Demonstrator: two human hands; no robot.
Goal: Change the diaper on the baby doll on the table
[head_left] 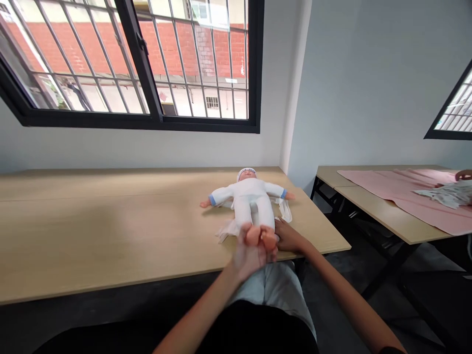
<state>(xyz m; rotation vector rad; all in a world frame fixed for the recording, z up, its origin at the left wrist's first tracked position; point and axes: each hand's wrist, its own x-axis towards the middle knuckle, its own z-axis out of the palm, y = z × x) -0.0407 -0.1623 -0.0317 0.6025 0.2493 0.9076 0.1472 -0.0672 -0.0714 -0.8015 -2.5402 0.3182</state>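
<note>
Baby doll (254, 189) in white lies face-up on the wood-topped table (110, 231), feet (253, 236) toward me. My left hand (248, 260) clasps them from below; my right hand (290, 238) is beside its lower leg (266, 216), fingers partly hidden, so I cannot tell whether they grip.

Your worktop (110, 221) stands against the wall (354, 73), beneath a black-framed window (143, 59). Through its bars (180, 54) you see red brick (167, 44) and a small vent (212, 102). To your right, a second window (457, 113) is cut off by the view's edge; below it, another worktop (372, 204) carries a pink sheet (398, 189) and a rumpled pale cloth (450, 194).
</note>
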